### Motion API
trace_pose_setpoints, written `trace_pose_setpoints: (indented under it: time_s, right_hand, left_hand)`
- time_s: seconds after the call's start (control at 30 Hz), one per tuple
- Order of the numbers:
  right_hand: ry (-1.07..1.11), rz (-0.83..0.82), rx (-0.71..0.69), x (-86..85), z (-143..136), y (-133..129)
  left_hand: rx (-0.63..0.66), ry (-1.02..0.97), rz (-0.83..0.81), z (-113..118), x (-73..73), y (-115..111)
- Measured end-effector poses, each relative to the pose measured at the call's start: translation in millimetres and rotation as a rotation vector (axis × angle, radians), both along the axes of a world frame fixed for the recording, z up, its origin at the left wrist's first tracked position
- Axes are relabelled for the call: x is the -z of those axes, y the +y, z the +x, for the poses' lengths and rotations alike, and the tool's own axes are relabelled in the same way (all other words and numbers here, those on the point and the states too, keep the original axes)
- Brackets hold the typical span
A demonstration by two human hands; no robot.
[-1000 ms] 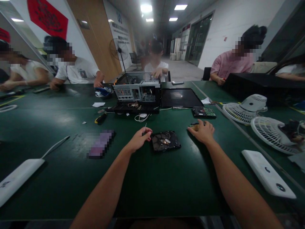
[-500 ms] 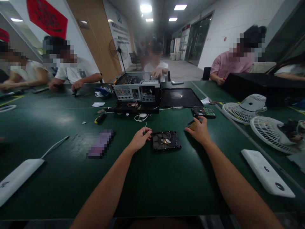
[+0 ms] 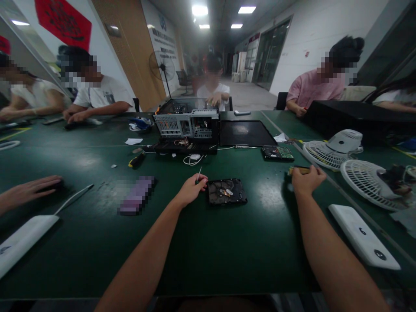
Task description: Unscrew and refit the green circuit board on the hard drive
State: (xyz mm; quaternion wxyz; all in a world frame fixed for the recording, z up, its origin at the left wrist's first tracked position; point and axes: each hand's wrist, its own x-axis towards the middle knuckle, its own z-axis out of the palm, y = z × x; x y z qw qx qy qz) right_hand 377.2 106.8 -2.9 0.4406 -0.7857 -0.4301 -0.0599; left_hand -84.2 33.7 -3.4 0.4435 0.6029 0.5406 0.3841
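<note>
The hard drive (image 3: 234, 193) lies on the green table (image 3: 240, 255), long axis left to right. At its left edge, the left hand (image 3: 191, 190) grasps a thin tool (image 3: 199, 173) pointing far; farther right, the right hand (image 3: 305, 180) pinches a yellowish piece (image 3: 302, 170). The near-right white case (image 3: 352, 223) bears a "6"-like mark; far wall lettering (image 3: 165, 40) is blurred.

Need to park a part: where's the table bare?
Bare tabletop lies between the forearms, in front of the nearer black drive; another patch, between the left forearm and cabled white slab. Crowded: around the computer case and white fans.
</note>
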Motion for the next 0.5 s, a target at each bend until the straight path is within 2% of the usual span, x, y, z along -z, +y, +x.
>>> trace_pose_setpoints:
  time_s: [0.07, 0.2, 0.5]
  right_hand:
    - [0.015, -0.026, 0.028, 5.4, 11, 1]
    - [-0.003, -0.070, -0.028, 12.6, 15, 7]
    - [-0.094, -0.142, -0.198, 12.7, 12, 13]
  left_hand:
    - [0.002, 0.002, 0.004, 0, -0.8, 0]
    - [0.005, 0.003, 0.015, 0, -1.0, 0]
    - [-0.008, 0.000, 0.016, 1, 0.5, 0]
